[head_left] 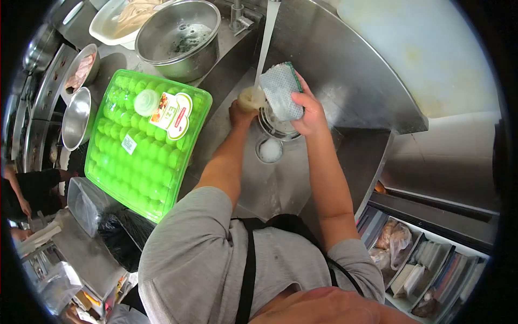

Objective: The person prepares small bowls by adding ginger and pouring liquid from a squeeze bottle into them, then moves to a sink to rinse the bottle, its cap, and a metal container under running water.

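Observation:
I stand over a metal sink point(253, 183) with water running from the tap point(265, 40). My right hand point(312, 110) is closed round a grey mesh-covered scrubbing sponge point(281, 90) with a dark green edge. Beside it, my left hand point(241, 115) grips a pale yellowish round thing point(251, 99) right under the stream; I cannot tell what kind of thing it is. Below the sponge lies a round metal dish point(280, 128), partly covered by it. Nearer to me, white foam point(270, 150) sits in a small round metal cup or drain.
A large green lidded plastic box point(137, 156) stands left of the sink. Behind it are a soapy steel pot point(178, 46), a white tub point(108, 24) and metal bowls point(78, 119). An open drawer point(426, 264) is at lower right. Another person's arm point(19, 191) shows at far left.

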Demonstrator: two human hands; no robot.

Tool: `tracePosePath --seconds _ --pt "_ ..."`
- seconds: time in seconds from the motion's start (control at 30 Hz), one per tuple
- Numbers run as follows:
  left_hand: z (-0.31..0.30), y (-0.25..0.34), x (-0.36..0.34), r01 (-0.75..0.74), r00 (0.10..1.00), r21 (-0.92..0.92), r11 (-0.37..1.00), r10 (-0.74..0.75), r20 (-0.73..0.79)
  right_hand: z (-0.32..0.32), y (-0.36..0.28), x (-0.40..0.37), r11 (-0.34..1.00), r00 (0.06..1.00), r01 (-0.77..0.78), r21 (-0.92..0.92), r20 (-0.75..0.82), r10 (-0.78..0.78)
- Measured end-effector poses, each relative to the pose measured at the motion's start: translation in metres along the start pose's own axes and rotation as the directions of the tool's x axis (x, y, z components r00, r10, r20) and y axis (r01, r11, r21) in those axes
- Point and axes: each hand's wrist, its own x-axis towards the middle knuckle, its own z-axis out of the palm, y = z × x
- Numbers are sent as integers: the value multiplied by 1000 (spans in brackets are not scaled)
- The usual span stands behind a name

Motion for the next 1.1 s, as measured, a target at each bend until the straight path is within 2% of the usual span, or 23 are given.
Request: tracePosePath --seconds 0.1,0.13,0.2,0.3,0.4,0.47,0.5,0.57,0.6,0.63,0.67,0.7,0.77,0.8,0.83,0.9,0.93,0.97,1.0,1.03,1.1 --pt "-2 -10 2 121 974 -369 922 -181 -134 8 -5 9 997 991 61 -44 120 -56" --pt "-9 -8 -4 224 957 -513 828 -288 -46 10 -2 13 998 991 57 -26 122 -53" --pt "-22 9 -17 400 889 -733 550 -427 165 16 1 27 998 989 56 4 134 -56" --pt "-20 11 -34 539 803 -838 79 -348 484 26 5 40 999 994 32 33 101 -35" --pt "-27 24 -37 726 678 -687 38 -207 705 33 9 45 999 996 27 45 83 -30" --pt "-35 52 -41 733 674 -678 61 -200 711 33 11 47 995 996 25 100 77 -33" --pt "-41 62 -41 735 673 -674 75 -196 713 33 10 45 999 996 43 -6 79 -43" --pt "-50 66 -34 743 667 -659 116 -39 744 29 7 39 973 994 87 -215 88 -69" --pt "-54 68 -31 745 654 -652 139 40 755 21 13 35 796 959 276 -538 214 -188" --pt "-64 80 -34 725 669 -668 170 56 741 11 22 29 485 896 443 -754 368 -248" --pt "-79 101 -42 704 683 -681 200 71 727 7 27 21 94 818 556 -826 524 -237" --pt "-88 112 -47 684 695 -693 228 86 714 12 30 6 -7 808 577 -817 572 -141" --pt "-89 106 -49 589 737 -717 373 117 666 22 38 -23 -193 779 624 -758 624 66" --pt "-89 104 -49 533 756 -722 442 135 641 17 38 -15 -226 806 575 -786 592 -11" --pt "-90 104 -52 680 624 -641 355 179 761 6 40 -1 -251 828 518 -818 553 -90" --pt "-84 107 -52 608 685 -677 415 157 711 5 38 27 -251 850 360 -899 426 -308" --pt "-83 110 -53 568 715 -692 445 150 683 6 41 30 -245 841 325 -914 397 -367" --pt "-87 109 -55 620 671 -693 369 209 712 8 43 34 -237 826 293 -926 370 -426" --pt "-90 109 -57 632 670 -695 344 209 713 11 45 38 -227 805 265 -937 344 -484" --pt "-94 110 -58 643 670 -697 318 209 712 14 50 23 -305 762 397 -866 496 -415" --pt "-97 110 -52 609 700 -730 311 221 679 24 63 -21 -283 703 611 -739 671 -236"
